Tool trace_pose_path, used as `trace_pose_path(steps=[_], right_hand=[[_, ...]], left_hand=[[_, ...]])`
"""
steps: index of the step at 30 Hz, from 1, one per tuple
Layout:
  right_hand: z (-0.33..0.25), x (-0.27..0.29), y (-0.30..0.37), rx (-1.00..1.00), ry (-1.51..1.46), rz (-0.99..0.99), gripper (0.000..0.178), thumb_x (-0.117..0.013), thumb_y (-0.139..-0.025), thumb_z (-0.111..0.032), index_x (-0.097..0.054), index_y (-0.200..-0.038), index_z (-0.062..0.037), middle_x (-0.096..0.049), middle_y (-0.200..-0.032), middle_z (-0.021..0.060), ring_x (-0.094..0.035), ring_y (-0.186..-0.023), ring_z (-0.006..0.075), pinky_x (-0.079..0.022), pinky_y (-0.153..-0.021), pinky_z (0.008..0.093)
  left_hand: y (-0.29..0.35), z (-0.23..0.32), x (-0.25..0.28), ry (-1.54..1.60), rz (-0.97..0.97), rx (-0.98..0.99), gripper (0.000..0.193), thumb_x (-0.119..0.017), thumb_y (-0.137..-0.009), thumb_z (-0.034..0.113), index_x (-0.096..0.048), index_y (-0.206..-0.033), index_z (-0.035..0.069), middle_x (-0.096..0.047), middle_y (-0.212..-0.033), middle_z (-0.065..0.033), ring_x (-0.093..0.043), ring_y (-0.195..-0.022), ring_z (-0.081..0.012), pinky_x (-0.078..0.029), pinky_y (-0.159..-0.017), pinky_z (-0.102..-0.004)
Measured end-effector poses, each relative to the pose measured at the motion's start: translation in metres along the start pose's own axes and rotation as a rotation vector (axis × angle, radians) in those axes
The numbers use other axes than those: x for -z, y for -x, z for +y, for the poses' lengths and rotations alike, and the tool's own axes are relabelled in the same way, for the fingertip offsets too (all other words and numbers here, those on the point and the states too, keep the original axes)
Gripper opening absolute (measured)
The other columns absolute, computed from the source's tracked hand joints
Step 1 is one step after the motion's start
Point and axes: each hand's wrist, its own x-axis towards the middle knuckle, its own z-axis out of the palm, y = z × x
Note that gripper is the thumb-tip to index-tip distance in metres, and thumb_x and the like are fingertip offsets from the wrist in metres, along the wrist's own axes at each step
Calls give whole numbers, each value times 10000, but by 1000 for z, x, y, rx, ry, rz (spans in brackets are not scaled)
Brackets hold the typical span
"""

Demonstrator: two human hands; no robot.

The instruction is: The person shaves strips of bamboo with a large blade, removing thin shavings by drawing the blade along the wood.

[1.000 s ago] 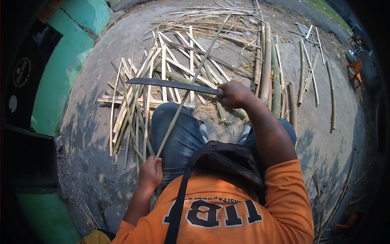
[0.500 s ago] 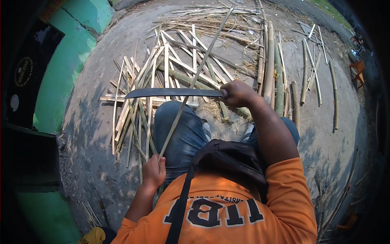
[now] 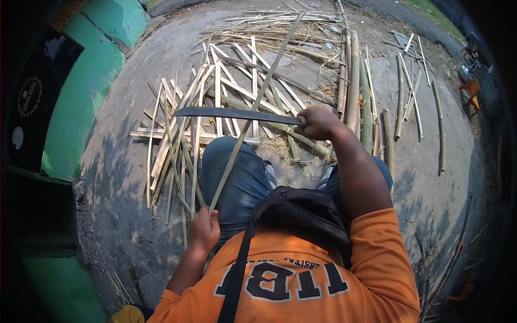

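My right hand point(image 3: 319, 123) grips the handle of a machete point(image 3: 231, 113) whose long dark blade points left, level across the view. Under or against the blade runs a long bamboo strip point(image 3: 229, 167), slanting from near my left thigh up and away to the far right. Its near end is closed in my left hand point(image 3: 204, 229), thumb on top, beside my left knee. Blade and strip cross in front of my knees; whether they touch, I cannot tell. The lower end of the strip is hidden behind my left hand and arm.
A heap of split bamboo pieces point(image 3: 161, 156) lies ahead and left of my knees. Thin strips point(image 3: 258, 24) are spread farther off. Thick bamboo poles point(image 3: 353, 81) lie to the right, with shorter sticks point(image 3: 440, 124) beyond. A green wall point(image 3: 81, 91) stands at left, an orange chair point(image 3: 471, 94) at far right.
The machete has moved slightly to the right and its tip has risen, so the blade now slopes down toward its handle. My left hand keeps its hold on the bamboo strip.
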Motion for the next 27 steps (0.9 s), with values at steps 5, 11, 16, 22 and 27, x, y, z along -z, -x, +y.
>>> trace_pose_path(steps=[5, 11, 16, 22, 27], right_hand=[[36, -13, -12, -220, -166, 163, 263, -691, -855, -305, -730, -894, -48, -717, -879, 248, -678, -864, 454, -535, -824, 516], [-11, -9, -6, -23, -67, 43, 276, -767, -818, -324, -757, -933, -73, -737, -910, 217, -698, -901, 433, -548, -846, 505], [19, -22, -13, -281, -81, 246, 250, -689, -890, -335, -768, -952, -105, -744, -944, 214, -709, -947, 420, -569, -855, 499], [-6, -18, -9, -124, -38, 210, 261, -613, -928, -313, -766, -978, -108, -739, -929, 207, -712, -945, 410, -572, -870, 510], [25, -15, -13, -217, -35, 231, 271, -592, -931, -299, -758, -955, -85, -732, -947, 225, -699, -922, 432, -567, -853, 515]], left_hand=[[-7, -2, 6, 28, -69, 14, 451, -451, -1108, 405, -573, -960, -3, -629, -782, -296, -610, -805, -566, -466, -679, -595], [-6, -9, 12, 72, -119, 34, 481, -433, -1112, 415, -559, -946, -18, -613, -777, -312, -601, -821, -573, -453, -676, -582], [-12, -10, 15, 118, -116, 21, 533, -422, -1113, 454, -579, -929, -21, -617, -766, -296, -618, -811, -553, -469, -680, -552], [-11, -15, 21, 223, -167, 79, 632, -382, -1110, 553, -611, -915, -2, -560, -680, -123, -576, -652, -247, -447, -641, -392], [-16, -10, 24, 197, -191, 82, 596, -412, -1113, 509, -622, -921, -14, -601, -703, -212, -655, -696, -412, -488, -653, -447]])
